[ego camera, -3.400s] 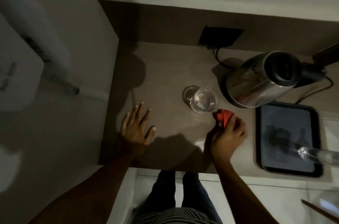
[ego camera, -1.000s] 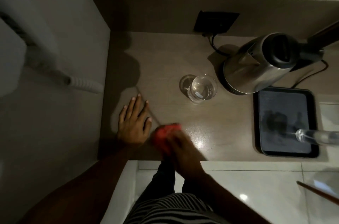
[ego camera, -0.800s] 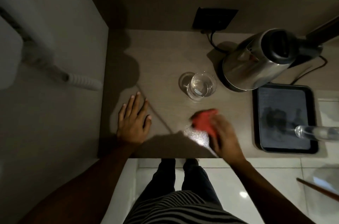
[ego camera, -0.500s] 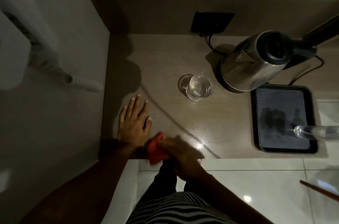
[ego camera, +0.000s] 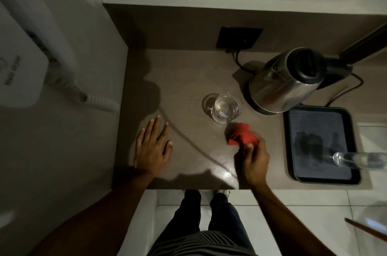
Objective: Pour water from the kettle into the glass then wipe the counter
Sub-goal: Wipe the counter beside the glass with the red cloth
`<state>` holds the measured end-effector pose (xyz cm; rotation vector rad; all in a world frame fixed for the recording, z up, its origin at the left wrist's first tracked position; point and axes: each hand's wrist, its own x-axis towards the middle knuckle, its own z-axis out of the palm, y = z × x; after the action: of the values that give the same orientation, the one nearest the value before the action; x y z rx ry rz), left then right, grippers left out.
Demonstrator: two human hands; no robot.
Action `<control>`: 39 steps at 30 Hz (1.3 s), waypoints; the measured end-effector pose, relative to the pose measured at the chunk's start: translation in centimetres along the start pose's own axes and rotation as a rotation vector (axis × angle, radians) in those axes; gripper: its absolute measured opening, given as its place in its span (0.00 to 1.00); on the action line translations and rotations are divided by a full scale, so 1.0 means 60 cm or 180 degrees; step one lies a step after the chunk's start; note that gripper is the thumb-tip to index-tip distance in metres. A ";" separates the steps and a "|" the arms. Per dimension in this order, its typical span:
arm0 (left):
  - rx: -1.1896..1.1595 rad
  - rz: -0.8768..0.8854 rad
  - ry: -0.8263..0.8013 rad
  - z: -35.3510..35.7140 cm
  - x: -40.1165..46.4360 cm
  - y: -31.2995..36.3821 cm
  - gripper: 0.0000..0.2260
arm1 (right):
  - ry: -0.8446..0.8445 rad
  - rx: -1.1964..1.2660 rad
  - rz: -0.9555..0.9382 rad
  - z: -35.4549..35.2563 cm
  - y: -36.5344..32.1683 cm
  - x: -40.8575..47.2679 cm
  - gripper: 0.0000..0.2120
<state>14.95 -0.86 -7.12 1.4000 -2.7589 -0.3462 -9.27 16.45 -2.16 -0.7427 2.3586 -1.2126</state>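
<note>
A steel kettle [ego camera: 280,86] with a black lid stands on its base at the back right of the brown counter [ego camera: 184,71]. Just left of it is a clear glass [ego camera: 227,108] holding water. My right hand [ego camera: 254,158] grips a crumpled red cloth [ego camera: 241,135], pressed on the counter just in front of the glass, a little to its right. My left hand [ego camera: 152,148] lies flat on the counter at the front left, fingers spread, holding nothing. A wet streak curves across the counter between my hands.
A black tray [ego camera: 320,180] sits at the right with a clear bottle [ego camera: 360,160] lying across it. A black wall socket [ego camera: 239,38] with the kettle cord is at the back. A wall bounds the counter on the left. My legs stand below the front edge.
My right hand has swept the red cloth from the front edge near my left hand up and right to just in front of the glass. My left hand has stayed flat in place.
</note>
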 end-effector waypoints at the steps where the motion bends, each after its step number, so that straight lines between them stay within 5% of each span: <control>1: -0.0002 0.0008 -0.0007 -0.001 -0.001 0.001 0.27 | -0.0274 0.0206 -0.0061 0.011 -0.022 -0.018 0.30; 3: -0.0028 -0.0005 0.0007 0.000 -0.001 0.000 0.27 | -0.0947 0.0327 -0.0206 0.041 -0.051 -0.063 0.24; 6: -0.0048 -0.0002 -0.0013 0.001 -0.001 -0.001 0.26 | -0.1578 0.0446 -0.0152 0.055 -0.076 -0.116 0.31; 9: -0.0045 0.0040 -0.0032 -0.002 0.005 0.001 0.26 | -0.1696 0.0532 -0.0231 0.030 -0.057 -0.096 0.21; 12: 0.0057 0.0005 -0.0090 -0.007 0.004 0.006 0.26 | -0.1030 0.0608 -0.0380 -0.031 -0.052 -0.009 0.22; 15: 0.0091 -0.0003 -0.0100 -0.010 0.004 0.006 0.26 | -0.0344 0.0442 -0.0199 -0.085 -0.012 0.049 0.10; 18: 0.0022 -0.0016 -0.0142 -0.007 0.001 0.005 0.26 | -0.0180 0.0205 0.0069 -0.062 -0.003 0.018 0.07; 22: 0.0028 0.0031 -0.0117 -0.006 0.003 0.005 0.28 | -0.1255 0.0920 -0.0220 0.024 -0.029 -0.085 0.23; 24: 0.0019 -0.0029 -0.0166 -0.009 0.001 0.006 0.28 | -0.1948 0.0604 -0.0776 0.009 -0.052 -0.111 0.22; 27: 0.0022 -0.0058 -0.0274 -0.008 0.002 0.003 0.29 | -0.1299 0.0067 -0.0839 -0.018 -0.052 -0.080 0.26; 30: 0.0008 -0.0126 -0.0387 -0.010 0.004 0.004 0.30 | -0.0624 0.0069 -0.0849 -0.071 -0.027 0.011 0.16; 32: 0.0007 -0.0162 -0.0435 -0.015 0.005 0.006 0.30 | -0.0275 0.0133 -0.0240 -0.090 0.004 0.063 0.07; 37: 0.0028 -0.0162 -0.0356 -0.020 0.006 0.010 0.29 | 0.0351 -0.0130 0.0253 -0.034 0.021 0.031 0.23; 39: 0.0029 -0.0168 -0.0333 -0.022 0.006 0.012 0.27 | 0.0016 0.0226 0.0421 0.016 -0.001 -0.026 0.25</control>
<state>14.32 -1.00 -5.69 1.5012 -2.8125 -0.4212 -7.48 16.73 -2.49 -0.5522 2.3154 -1.2357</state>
